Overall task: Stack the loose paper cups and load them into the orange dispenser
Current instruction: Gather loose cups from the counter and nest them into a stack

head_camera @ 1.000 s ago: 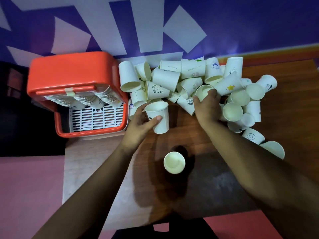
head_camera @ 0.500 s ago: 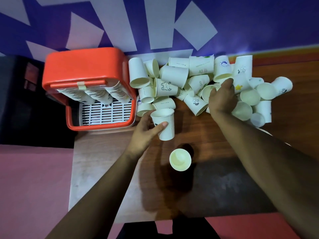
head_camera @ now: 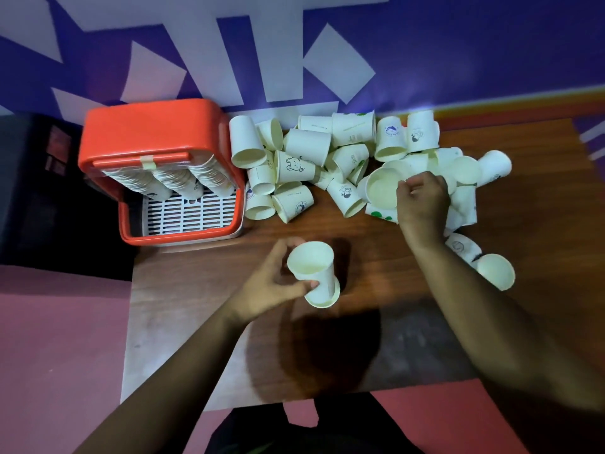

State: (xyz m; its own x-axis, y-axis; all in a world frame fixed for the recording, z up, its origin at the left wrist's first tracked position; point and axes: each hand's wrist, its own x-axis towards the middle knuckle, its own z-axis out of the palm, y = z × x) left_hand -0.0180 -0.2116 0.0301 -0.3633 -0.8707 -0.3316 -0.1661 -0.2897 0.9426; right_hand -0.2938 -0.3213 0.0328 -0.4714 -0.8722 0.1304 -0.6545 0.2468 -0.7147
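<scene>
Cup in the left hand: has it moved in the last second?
Yes. The cup in the left hand came nearer the person, away from the orange dispenser, into the lone upright cup.

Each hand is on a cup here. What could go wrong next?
1. The left hand holds the tilted cup at the mouth of the lower cup, which stands free on the table. Pressed in askew, it could jam or tip that cup.
2. The right hand grips the open-mouthed cup at the edge of the pile. Lifting it may send neighbouring cups rolling.
</scene>
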